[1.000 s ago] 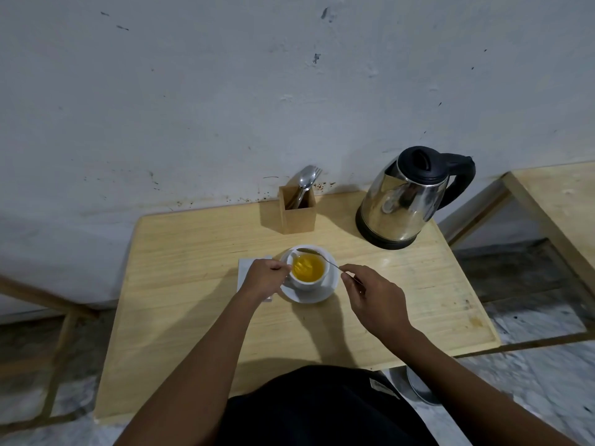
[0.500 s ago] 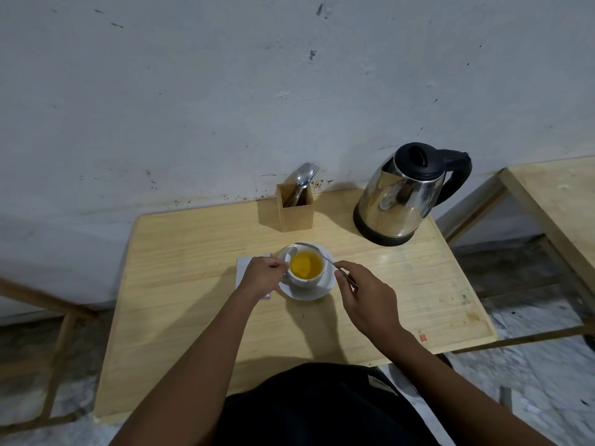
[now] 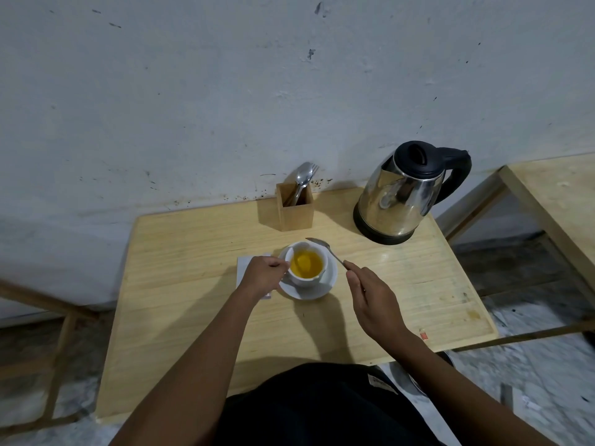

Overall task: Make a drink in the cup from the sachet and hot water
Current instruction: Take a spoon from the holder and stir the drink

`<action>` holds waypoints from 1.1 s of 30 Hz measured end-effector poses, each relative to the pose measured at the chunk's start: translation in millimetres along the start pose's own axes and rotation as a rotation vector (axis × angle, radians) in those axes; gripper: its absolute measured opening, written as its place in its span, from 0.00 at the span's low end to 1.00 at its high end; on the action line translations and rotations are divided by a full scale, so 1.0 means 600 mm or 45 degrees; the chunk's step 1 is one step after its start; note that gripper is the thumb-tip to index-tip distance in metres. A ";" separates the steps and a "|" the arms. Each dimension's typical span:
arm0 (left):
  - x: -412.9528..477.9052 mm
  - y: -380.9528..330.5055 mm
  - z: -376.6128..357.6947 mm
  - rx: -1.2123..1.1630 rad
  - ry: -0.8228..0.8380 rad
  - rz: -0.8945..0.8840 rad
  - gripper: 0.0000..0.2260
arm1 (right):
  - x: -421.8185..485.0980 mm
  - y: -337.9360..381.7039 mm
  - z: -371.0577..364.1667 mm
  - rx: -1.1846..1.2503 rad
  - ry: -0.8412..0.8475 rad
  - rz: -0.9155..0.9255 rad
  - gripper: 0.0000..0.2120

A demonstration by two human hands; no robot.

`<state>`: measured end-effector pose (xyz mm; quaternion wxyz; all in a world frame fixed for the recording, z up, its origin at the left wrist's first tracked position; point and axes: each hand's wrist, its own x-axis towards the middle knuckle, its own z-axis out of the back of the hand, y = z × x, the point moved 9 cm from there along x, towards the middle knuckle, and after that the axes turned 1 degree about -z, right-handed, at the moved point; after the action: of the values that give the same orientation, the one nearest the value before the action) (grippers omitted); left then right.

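Observation:
A white cup (image 3: 308, 278) full of yellow drink stands on a white saucer (image 3: 325, 289) in the middle of the wooden table (image 3: 193, 284). My left hand (image 3: 262, 276) is closed on the cup's handle at its left side. My right hand (image 3: 370, 300) pinches the handle of a metal spoon (image 3: 322, 246), whose bowl hovers just beyond the cup's far right rim, outside the liquid. A white sachet or paper (image 3: 243, 265) lies under my left hand, mostly hidden.
A steel electric kettle (image 3: 399, 201) with a black lid and handle stands at the back right. A wooden cutlery holder (image 3: 294, 209) with a spoon and fork sits at the back by the wall. A second wooden table (image 3: 560, 201) is to the right.
The spoon's bowl has lifted off the cup's far rim and shifted slightly right. My right hand has drawn back a little. My left hand stays on the handle.

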<state>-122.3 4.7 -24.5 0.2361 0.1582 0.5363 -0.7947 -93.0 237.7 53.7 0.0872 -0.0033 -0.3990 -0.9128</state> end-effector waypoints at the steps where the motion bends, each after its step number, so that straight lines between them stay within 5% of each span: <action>1: 0.000 0.000 0.000 -0.005 0.001 0.004 0.09 | -0.001 -0.003 0.000 0.051 0.005 -0.001 0.16; 16: -0.004 0.006 -0.001 -0.076 0.000 0.052 0.08 | -0.008 -0.149 -0.035 0.621 -0.129 -0.559 0.17; 33: -0.008 0.001 -0.001 -0.044 -0.032 0.056 0.08 | 0.039 -0.208 -0.060 -0.227 0.080 -0.794 0.14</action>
<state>-118.1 6.2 -22.7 0.2632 0.1558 0.5434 -0.7818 -133.9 290.9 -59.5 -0.1851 0.1395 -0.2964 -0.9265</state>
